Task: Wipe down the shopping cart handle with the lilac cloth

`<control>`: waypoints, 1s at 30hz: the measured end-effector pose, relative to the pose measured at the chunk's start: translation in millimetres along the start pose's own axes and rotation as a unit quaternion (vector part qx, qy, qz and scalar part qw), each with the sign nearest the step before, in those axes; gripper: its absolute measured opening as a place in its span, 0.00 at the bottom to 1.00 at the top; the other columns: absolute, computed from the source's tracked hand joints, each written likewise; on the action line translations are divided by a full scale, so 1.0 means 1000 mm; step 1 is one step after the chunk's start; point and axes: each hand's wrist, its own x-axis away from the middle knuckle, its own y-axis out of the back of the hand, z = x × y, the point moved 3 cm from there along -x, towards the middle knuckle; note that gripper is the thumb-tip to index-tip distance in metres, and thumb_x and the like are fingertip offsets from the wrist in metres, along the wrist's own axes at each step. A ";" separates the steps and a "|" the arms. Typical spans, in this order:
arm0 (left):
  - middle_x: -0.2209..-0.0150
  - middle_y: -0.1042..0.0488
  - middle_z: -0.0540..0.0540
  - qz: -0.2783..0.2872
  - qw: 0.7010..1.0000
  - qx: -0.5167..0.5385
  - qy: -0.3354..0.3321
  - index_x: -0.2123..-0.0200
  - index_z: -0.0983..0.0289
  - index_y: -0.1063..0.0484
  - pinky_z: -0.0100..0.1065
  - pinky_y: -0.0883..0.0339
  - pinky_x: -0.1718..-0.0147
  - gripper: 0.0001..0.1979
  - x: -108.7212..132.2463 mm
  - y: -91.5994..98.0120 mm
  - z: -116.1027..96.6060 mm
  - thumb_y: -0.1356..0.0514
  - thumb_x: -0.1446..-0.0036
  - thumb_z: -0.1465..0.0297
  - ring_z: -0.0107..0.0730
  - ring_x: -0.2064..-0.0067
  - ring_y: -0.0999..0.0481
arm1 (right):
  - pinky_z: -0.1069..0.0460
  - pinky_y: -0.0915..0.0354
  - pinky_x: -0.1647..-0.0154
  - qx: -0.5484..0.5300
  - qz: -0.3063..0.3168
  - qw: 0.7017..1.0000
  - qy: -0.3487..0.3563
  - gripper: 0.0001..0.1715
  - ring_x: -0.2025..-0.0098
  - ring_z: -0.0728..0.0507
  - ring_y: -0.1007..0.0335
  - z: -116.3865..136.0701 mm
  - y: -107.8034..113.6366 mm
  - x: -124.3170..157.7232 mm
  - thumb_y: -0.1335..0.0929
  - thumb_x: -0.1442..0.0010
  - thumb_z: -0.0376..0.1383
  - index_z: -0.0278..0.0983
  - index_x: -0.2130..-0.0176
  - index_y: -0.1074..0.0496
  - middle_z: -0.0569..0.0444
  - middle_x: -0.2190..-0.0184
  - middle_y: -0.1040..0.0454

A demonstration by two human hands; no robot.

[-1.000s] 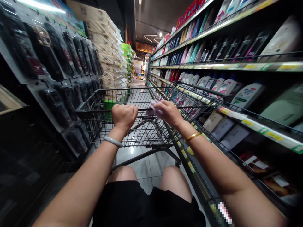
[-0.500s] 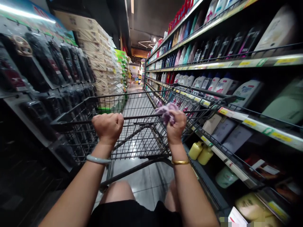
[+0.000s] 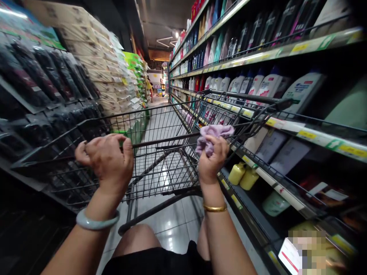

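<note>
A black wire shopping cart (image 3: 160, 168) stands right in front of me, its handle bar (image 3: 163, 140) running crosswise between my hands. My left hand (image 3: 109, 158) is at the bar's left part, with loosely bent fingers and a gap between thumb and forefinger; it appears loosened from the bar. Around a crumpled lilac cloth (image 3: 216, 131), my right hand (image 3: 213, 160) is closed near the bar's right part. Whether those fingers also grip the bar is hidden. Through the wires of the cart the floor tiles show.
Shelves (image 3: 318, 135) of shampoo and other bottles line the right side, close to the cart. At left hang dark packaged goods (image 3: 43, 72), with stacked cartons (image 3: 94, 49) beyond. Two yellow bottles (image 3: 243, 176) sit on a low shelf. The tiled aisle (image 3: 157, 110) runs ahead.
My left hand has loosened from its fist on the bar and moved left and closer. My right hand still holds the cloth, which now spreads to the right. The view has shifted slightly.
</note>
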 end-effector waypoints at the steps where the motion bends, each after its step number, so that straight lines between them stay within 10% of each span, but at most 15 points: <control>1: 0.51 0.21 0.62 -0.008 1.000 -0.009 -0.004 0.56 0.59 0.24 0.65 0.57 0.33 0.17 0.001 -0.007 -0.017 0.47 0.30 0.56 0.58 0.40 0.32 | 0.41 0.32 0.40 -0.019 0.032 0.999 0.026 0.26 0.45 0.38 0.29 0.008 -0.004 0.004 0.35 0.44 0.20 0.41 0.52 0.22 0.48 0.54 0.23; 5: 0.46 0.20 0.59 0.024 0.996 0.035 -0.073 0.47 0.58 0.25 0.59 0.58 0.30 0.17 0.004 -0.042 -0.088 0.47 0.29 0.57 0.52 0.38 0.31 | 0.44 0.30 0.44 -0.069 0.111 0.984 0.119 0.21 0.48 0.41 0.28 0.028 -0.014 0.016 0.33 0.38 0.23 0.44 0.52 0.22 0.51 0.52 0.22; 9: 0.50 0.18 0.58 0.073 0.992 0.036 -0.101 0.45 0.59 0.24 0.56 0.58 0.31 0.18 0.009 -0.070 -0.123 0.49 0.27 0.60 0.49 0.43 0.27 | 0.42 0.29 0.43 -0.018 0.051 0.997 0.055 0.22 0.47 0.39 0.28 -0.003 -0.002 0.004 0.35 0.38 0.22 0.43 0.52 0.22 0.50 0.53 0.22; 18: 0.62 0.20 0.58 0.056 0.989 -0.044 -0.132 0.58 0.58 0.24 0.50 0.49 0.50 0.14 0.015 -0.079 -0.117 0.49 0.28 0.63 0.49 0.56 0.30 | 0.41 0.30 0.39 -0.061 0.142 0.986 0.059 0.23 0.46 0.40 0.28 -0.005 -0.003 0.004 0.35 0.38 0.24 0.45 0.51 0.22 0.49 0.52 0.23; 24: 0.64 0.22 0.56 0.043 0.988 -0.054 -0.138 0.61 0.57 0.25 0.48 0.50 0.51 0.16 0.017 -0.075 -0.120 0.51 0.26 0.61 0.46 0.58 0.31 | 0.40 0.30 0.40 -0.020 -0.001 0.999 -0.048 0.25 0.46 0.38 0.27 -0.028 0.016 -0.012 0.36 0.41 0.22 0.42 0.51 0.24 0.47 0.53 0.24; 30: 0.65 0.22 0.58 0.049 0.990 -0.047 -0.124 0.61 0.58 0.24 0.50 0.48 0.52 0.16 0.017 -0.072 -0.112 0.49 0.28 0.61 0.48 0.58 0.29 | 0.42 0.30 0.39 -0.107 0.128 0.984 0.061 0.23 0.46 0.40 0.27 0.016 0.004 0.000 0.34 0.38 0.23 0.45 0.50 0.23 0.50 0.52 0.24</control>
